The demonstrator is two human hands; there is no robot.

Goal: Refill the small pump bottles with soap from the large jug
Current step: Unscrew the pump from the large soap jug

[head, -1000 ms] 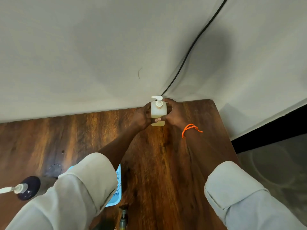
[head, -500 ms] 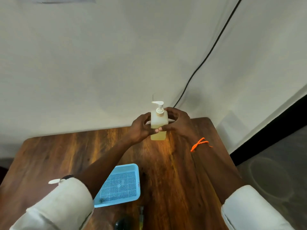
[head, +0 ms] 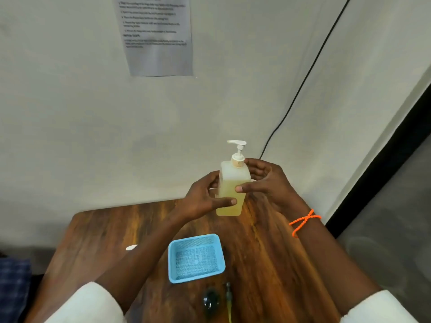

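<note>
Only one pump bottle (head: 234,183) is in view, and both hands hold it upright above the far end of the wooden table (head: 268,252). On the left hand (head: 205,199) the thumb lies across the lower front of the bottle and the fingers curl round its left side; on the right hand (head: 265,180) the thumb presses the front a little higher and the fingers wrap behind, so their tips are hidden. Yellowish soap fills the bottle from its base up to about the level of the right thumb, and the white pump head stands above both hands, its nozzle pointing left. Whether the base touches the table is hard to tell. An orange cord (head: 303,221) is tied on the right wrist. Nearer the person than the fingers sits one blue mesh tray (head: 197,257), apart from the bottle. Below the tray a dark rounded thing (head: 211,299) and a thin tube (head: 228,297) are blurred and partly cut off. One small white piece (head: 131,247) shows beside the left forearm; the rest is hidden. Beyond the fingers is the pale wall, with one sheet of paper (head: 158,36) whose print is too blurred to read, and one black cable (head: 303,82). Bare wood lies on both sides of the hands; the right edge of the table is near the right wrist.
</note>
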